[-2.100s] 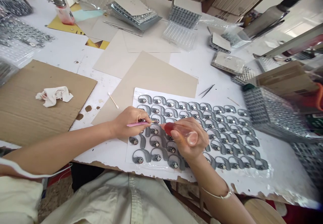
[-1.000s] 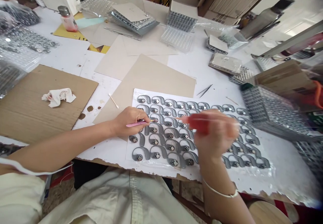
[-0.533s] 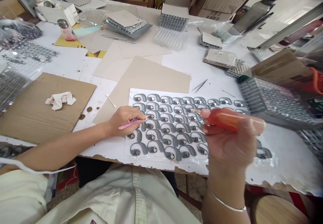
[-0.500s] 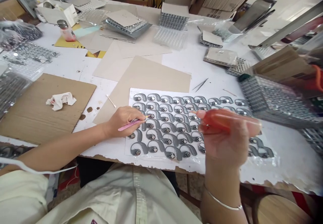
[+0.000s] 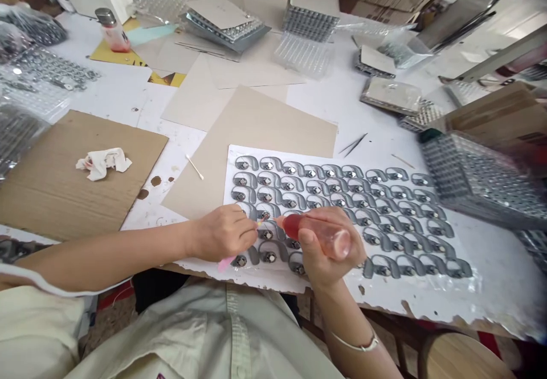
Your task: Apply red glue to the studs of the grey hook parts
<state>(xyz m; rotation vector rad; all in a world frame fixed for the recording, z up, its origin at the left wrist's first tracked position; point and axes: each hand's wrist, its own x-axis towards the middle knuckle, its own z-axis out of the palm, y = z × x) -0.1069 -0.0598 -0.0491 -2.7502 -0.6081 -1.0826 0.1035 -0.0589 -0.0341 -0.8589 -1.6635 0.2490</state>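
Observation:
My left hand (image 5: 224, 232) is closed around a thin pink stick (image 5: 224, 263); its yellowish tip is over the left part of a white sheet (image 5: 299, 154). In my right hand (image 5: 327, 262) is a squeeze bottle of red liquid (image 5: 318, 233), tilted on its side with the nozzle to the left. The nozzle is close to the stick's tip; whether they touch I cannot tell. Rows of grey ear-hook-shaped pieces (image 5: 292, 199), each with a shiny round part, lie on the sheet. Both hands hide some of them.
A cotton swab (image 5: 195, 167) and black tweezers (image 5: 354, 144) lie behind the sheet. Crumpled tissue (image 5: 103, 163) rests on brown cardboard (image 5: 38, 196) to the left. Stacked trays (image 5: 487, 168) stand on the right. A small bottle with a metal cap (image 5: 113, 31) is farther back.
My right hand has brought the red bottle left and slightly down, close to the stick's tip. My left hand has moved slightly right and down, still holding the stick. The camera view has shifted.

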